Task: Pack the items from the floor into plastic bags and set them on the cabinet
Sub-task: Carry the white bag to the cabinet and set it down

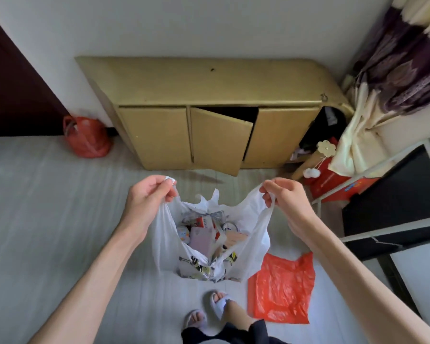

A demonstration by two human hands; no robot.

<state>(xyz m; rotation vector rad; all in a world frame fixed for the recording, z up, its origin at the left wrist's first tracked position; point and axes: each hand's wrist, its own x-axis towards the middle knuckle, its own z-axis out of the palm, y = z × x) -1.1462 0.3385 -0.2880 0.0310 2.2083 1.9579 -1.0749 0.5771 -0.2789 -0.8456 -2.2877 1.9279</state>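
A white plastic bag hangs open in the middle of the view, stretched between both hands just above the floor. My left hand grips its left handle and my right hand grips its right handle. Inside lie several small boxes and packets, among them a pink one. A flat red plastic bag lies on the floor to the right of the white bag. The low yellow cabinet stands against the wall beyond, its top bare and its middle door ajar.
A filled red bag sits on the floor left of the cabinet. A metal bed frame with a dark mattress and a hanging curtain fills the right side, with red boxes beneath. My slippered feet stand on the pale floor below the bag.
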